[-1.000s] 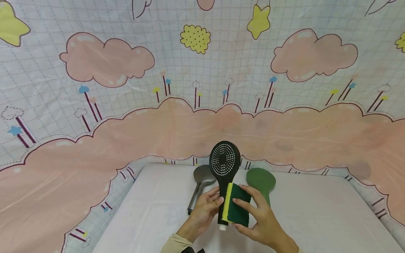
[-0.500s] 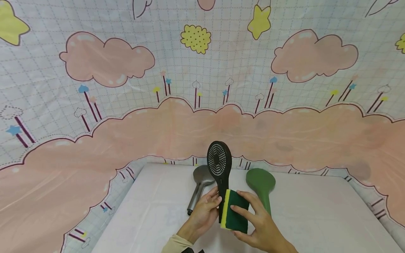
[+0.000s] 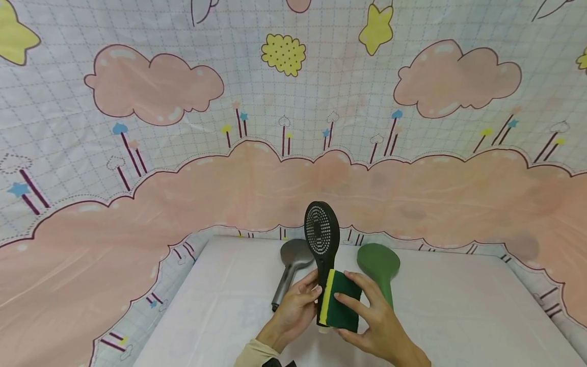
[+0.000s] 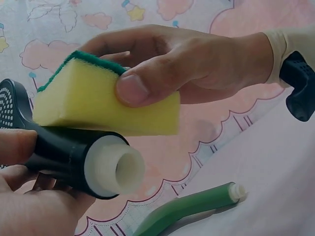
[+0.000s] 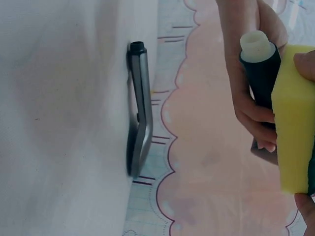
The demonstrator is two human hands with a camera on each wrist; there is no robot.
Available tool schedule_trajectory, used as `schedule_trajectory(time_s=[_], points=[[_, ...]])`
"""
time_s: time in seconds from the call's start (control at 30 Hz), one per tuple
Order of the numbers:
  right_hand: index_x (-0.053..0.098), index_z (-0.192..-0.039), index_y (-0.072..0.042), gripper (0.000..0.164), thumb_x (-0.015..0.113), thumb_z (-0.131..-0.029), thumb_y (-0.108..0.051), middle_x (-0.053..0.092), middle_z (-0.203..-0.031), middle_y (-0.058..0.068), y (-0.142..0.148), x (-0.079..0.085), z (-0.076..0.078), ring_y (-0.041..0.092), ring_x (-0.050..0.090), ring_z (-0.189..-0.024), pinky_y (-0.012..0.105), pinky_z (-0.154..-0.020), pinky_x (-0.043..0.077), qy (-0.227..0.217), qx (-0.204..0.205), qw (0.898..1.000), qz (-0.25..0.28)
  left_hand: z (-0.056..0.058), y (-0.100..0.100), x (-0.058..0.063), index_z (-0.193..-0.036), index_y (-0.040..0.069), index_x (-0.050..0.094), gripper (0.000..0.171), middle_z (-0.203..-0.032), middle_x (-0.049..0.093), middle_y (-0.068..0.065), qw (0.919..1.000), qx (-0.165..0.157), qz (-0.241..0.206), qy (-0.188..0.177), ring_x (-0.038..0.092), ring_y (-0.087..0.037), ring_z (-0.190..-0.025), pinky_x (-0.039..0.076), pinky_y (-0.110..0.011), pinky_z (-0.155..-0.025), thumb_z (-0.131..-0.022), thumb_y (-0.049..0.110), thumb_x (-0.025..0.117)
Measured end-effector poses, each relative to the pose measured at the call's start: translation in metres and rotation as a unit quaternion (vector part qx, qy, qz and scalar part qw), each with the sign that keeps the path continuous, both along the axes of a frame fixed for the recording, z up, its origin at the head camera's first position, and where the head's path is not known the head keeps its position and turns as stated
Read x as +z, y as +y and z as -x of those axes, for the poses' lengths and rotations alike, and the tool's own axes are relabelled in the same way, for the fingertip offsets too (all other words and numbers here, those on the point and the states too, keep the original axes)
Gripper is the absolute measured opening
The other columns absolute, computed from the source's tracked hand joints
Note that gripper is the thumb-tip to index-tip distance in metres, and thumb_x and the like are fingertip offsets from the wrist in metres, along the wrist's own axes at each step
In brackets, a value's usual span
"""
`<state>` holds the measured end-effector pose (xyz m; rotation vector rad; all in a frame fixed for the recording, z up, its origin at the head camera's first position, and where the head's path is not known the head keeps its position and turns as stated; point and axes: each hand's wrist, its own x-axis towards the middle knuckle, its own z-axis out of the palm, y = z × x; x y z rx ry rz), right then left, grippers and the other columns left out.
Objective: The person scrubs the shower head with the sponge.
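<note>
My left hand [image 3: 295,311] grips the handle of a black shower head [image 3: 321,229], which stands upright with its dotted spray face turned partly left. A white threaded end [image 4: 118,164] shows at the bottom of its handle. With thumb and fingers my right hand [image 3: 382,323] pinches a sponge [image 3: 343,300], yellow foam with a dark green scouring side. The foam lies along the black handle, as the left wrist view [image 4: 110,101] shows, and the green side faces my right fingers. Part of the handle is hidden behind the sponge.
Behind my left hand a grey shower head [image 3: 293,257] lies on the white table [image 3: 220,285]. A green shower head [image 3: 378,262] lies to the right, its handle partly behind my right hand. A cloud-patterned cloth [image 3: 275,188] hangs behind the table.
The sponge slid down the handle, then back up a little. The shower head turned its spray face leftward, then slightly back. My left hand keeps its grip.
</note>
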<state>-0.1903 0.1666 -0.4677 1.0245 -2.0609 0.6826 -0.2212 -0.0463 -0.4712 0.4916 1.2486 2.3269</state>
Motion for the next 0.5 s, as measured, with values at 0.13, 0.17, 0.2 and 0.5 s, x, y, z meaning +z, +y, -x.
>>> schedule_trajectory(time_s=[0.13,0.17,0.2,0.5], points=[[0.065,-0.126,-0.023,0.056,0.078,-0.079,-0.051,0.049,-0.143,0.018,-0.0005,0.0005,0.0005,0.026,0.041,-0.133,0.014,-0.117,0.019,-0.002,-0.002,1.0,-0.002,-0.0016,-0.0006,-0.0003,-0.156,0.002,0.015,0.062,-0.162,0.019,-0.017,1.0,0.003,0.001,-0.004,0.032,-0.018,-0.144,0.034,-0.035,-0.116,-0.103,0.012,0.046],[0.065,-0.126,-0.024,0.057,0.079,-0.077,-0.049,0.049,-0.143,0.018,-0.0004,0.0004,0.0006,0.025,0.041,-0.133,0.013,-0.117,0.019,-0.003,-0.003,1.0,-0.004,-0.0019,-0.0006,-0.0005,-0.156,0.002,0.014,0.062,-0.163,0.018,-0.018,1.0,0.003,0.0,-0.004,0.031,-0.019,-0.146,0.033,-0.035,-0.117,-0.104,0.011,0.045],[0.065,-0.126,-0.023,0.058,0.08,-0.076,-0.049,0.049,-0.143,0.018,-0.0005,0.0004,0.0008,0.026,0.041,-0.133,0.013,-0.117,0.019,-0.002,-0.003,1.0,-0.003,-0.0021,-0.0005,-0.0007,-0.156,0.002,0.014,0.062,-0.163,0.017,-0.018,1.0,0.003,-0.002,-0.005,0.03,-0.02,-0.146,0.033,-0.035,-0.117,-0.103,0.011,0.045],[0.065,-0.127,-0.023,0.054,0.071,-0.084,-0.055,0.048,-0.144,0.018,-0.0009,-0.0003,0.0021,0.026,0.04,-0.135,0.014,-0.118,0.018,-0.002,-0.01,1.0,0.0,-0.0026,0.0007,-0.0006,-0.157,0.006,0.015,0.061,-0.163,0.019,-0.016,0.9999,-0.002,-0.01,-0.008,0.033,-0.021,-0.145,0.033,-0.038,-0.117,-0.103,0.009,0.043]])
